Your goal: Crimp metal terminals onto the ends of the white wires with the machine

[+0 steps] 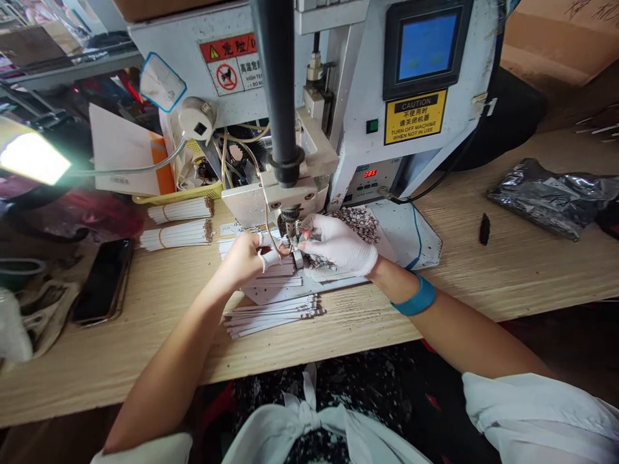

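Note:
My left hand (pixel 248 256), with white covers on some fingers, reaches under the head of a white bench machine (pixel 355 116). Its fingers are pinched close to the machine's tip (pixel 290 222); what lies between them is too small to make out. Opposite it, my right hand (pixel 338 245) wears a white glove with bare fingertips. Thumb and forefinger close together at the same spot, on something too small to name. Below the hands lie thin white strips (pixel 278 282) on a white plate. A pile of small metallic and white parts (pixel 358 222) spreads behind my right hand.
A loose row of white strips (pixel 273 316) lies near the table's front. Banded bundles (pixel 176 235) sit at left, by a yellow basket (pixel 206 192) and a phone (pixel 104 280). A lit lamp (pixel 33 151) stands far left. A silvery bag (pixel 551 196) lies at right.

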Demonstrator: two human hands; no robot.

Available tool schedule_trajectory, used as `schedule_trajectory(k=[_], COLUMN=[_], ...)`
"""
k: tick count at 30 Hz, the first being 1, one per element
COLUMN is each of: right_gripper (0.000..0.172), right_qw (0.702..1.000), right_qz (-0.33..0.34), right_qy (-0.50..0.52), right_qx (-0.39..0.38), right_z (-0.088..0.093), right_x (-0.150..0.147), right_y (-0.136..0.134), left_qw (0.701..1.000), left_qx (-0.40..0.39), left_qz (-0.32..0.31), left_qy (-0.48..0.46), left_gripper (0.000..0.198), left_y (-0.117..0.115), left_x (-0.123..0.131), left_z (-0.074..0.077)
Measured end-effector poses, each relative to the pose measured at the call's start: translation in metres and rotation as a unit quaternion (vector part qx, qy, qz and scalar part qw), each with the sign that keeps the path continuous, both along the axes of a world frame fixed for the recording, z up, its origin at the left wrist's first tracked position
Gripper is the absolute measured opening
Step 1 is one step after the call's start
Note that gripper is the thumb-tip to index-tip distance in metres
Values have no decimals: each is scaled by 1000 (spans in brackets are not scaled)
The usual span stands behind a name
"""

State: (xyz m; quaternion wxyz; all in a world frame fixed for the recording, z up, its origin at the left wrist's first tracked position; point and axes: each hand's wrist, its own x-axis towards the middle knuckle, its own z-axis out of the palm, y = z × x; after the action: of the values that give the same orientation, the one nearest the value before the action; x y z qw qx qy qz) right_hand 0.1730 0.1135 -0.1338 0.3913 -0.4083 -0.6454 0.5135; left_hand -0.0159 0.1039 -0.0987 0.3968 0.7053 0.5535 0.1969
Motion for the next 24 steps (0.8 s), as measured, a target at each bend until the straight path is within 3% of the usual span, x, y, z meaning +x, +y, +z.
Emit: schedule_trajectory(k=[5,9,13,15,19,24], right_gripper=[13,13,13,13,12,11], right_qw=[999,997,977,956,918,904], right_qz=[-13,8,20,64,160,179], right_qy=[-35,-70,-199,-274,-337,-357], right_qx=[35,29,73,84,133,152], right_z=[1,12,28,31,26,19], right_x=[1,16,42,50,51,39], right_y=[-1,4,11,13,12,7], left_qw=[1000,999,987,970,927,916], left_qx=[24,21,-25,-20,77,103], left_qz=[-2,-17,-107,-137,-135,-113], left_qy=[2,26,120,202,342,372], left_gripper=[30,28,20,19,22,26], left_y=[-2,-10,-26,-33,-34,-27], left_x=[-2,-4,-2,1,7,6], left_z=[-3,5,16,15,5,-3])
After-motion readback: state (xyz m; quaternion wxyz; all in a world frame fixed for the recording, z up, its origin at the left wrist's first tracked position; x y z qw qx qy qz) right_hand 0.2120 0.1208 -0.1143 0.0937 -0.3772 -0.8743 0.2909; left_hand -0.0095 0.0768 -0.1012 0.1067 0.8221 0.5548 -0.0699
